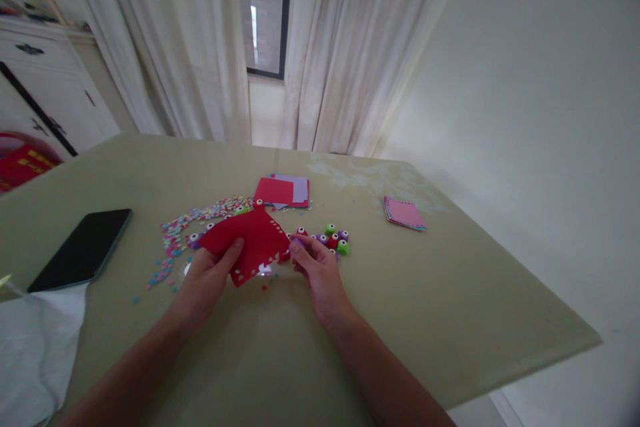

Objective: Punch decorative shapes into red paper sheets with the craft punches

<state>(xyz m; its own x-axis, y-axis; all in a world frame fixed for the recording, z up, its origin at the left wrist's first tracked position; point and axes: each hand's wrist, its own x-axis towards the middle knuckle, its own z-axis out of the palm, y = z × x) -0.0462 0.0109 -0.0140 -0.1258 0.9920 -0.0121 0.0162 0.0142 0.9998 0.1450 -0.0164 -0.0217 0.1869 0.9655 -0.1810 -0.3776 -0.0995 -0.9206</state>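
My left hand [206,275] is closed on a red paper sheet [257,240], thumb on top, holding it tilted above the table. Small cut-outs run along the sheet's right and lower edges. My right hand [320,273] pinches a small purple paper punch [299,244] at the sheet's right corner; the fingers partly cover it. Just beyond that hand, several small punches [333,240] in red, green and purple, with white, eye-like tops, stand in a cluster. Others peek out behind the sheet, among them a purple punch [195,240] at its left.
Colourful paper confetti [175,230] is strewn left of the sheet. Behind lies a stack of red and lilac paper [275,191]; at right, a pink paper stack [405,213]. A black tablet [83,247] and white tissue [40,353] lie on the left of the green table [425,307].
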